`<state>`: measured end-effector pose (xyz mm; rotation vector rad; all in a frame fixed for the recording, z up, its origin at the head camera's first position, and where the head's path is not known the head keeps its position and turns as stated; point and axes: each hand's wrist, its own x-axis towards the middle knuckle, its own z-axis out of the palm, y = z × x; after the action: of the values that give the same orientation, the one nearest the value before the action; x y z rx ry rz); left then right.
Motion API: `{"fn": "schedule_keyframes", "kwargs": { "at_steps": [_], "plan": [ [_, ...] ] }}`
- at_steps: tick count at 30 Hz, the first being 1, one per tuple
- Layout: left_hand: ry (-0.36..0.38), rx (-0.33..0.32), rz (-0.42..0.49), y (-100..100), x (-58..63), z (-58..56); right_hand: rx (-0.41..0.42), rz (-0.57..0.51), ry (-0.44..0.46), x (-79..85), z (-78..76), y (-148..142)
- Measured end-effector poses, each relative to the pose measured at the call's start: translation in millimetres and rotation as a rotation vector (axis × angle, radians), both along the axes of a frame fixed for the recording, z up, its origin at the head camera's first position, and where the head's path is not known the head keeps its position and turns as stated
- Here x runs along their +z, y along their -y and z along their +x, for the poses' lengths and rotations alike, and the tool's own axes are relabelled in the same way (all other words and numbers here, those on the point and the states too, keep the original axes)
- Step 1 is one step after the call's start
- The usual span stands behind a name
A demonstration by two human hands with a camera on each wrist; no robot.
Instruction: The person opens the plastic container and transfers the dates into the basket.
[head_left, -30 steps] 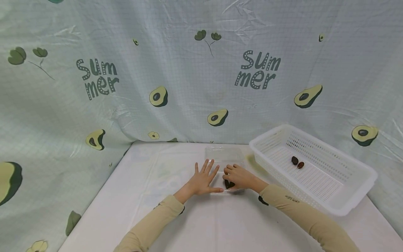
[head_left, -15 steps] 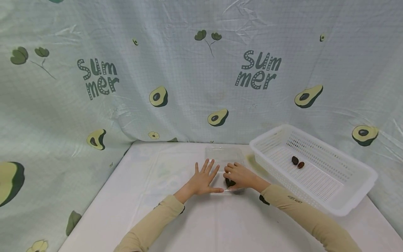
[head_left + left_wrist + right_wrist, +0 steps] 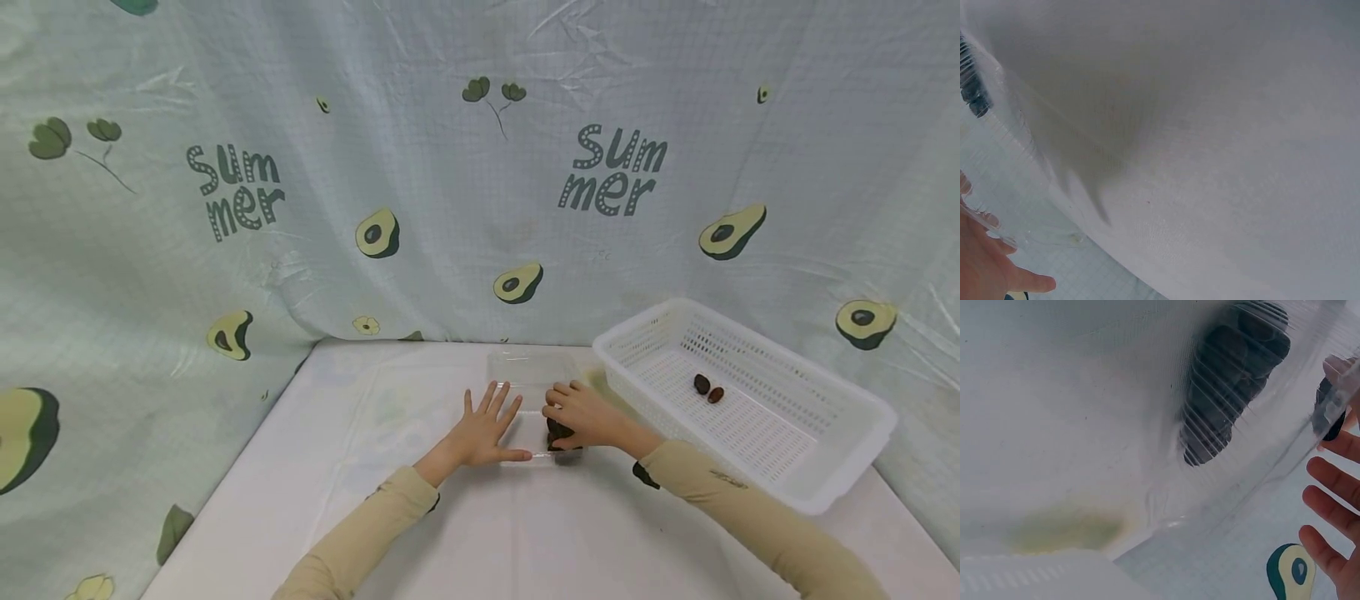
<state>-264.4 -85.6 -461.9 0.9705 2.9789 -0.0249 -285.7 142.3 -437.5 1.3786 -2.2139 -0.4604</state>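
Observation:
A clear plastic box (image 3: 528, 433) with its hinged lid (image 3: 534, 367) folded back lies on the white table. My left hand (image 3: 483, 433) rests at its left side, fingers spread, thumb along the front rim. On the right side of the box, my right hand (image 3: 588, 418) pinches a dark, wrinkled, date-like fruit (image 3: 1330, 411) between thumb and fingers; the other fingers are partly extended. Several more dark fruits (image 3: 1235, 375) show through the box's ribbed wall in the right wrist view. In the head view the right hand partly hides the dark fruits (image 3: 558, 430).
To the right stands a white perforated basket (image 3: 847, 450), holding one black fruit (image 3: 702, 384) and one reddish-brown fruit (image 3: 716, 395). A curtain (image 3: 435, 167) printed with avocados hangs behind the table. The basket's left edge lies close to my right forearm.
My right hand has moved a little to the right over the box, with the dark date-like fruit in its fingers. The left hand has stayed in place.

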Motion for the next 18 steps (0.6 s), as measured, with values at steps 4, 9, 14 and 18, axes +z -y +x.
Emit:
{"fn": "schedule_keyframes", "kwargs": {
  "at_steps": [4,9,14,18],
  "plan": [
    [0.011,0.004,0.017,-1.1,-0.5,0.1,-0.011,-0.023,0.014,6.9,2.2,-8.2],
    [0.008,0.008,0.022,-2.0,-0.6,-0.1,-0.018,-0.055,0.014,18.0,4.6,-20.2],
    [0.005,0.006,0.008,-1.7,-1.3,-1.1,0.011,-0.116,0.007,28.9,5.4,-33.8],
    [0.002,0.004,-0.002,-0.8,-1.7,-1.4,0.040,-0.162,-0.015,38.1,5.4,-44.9]
  ]
}}
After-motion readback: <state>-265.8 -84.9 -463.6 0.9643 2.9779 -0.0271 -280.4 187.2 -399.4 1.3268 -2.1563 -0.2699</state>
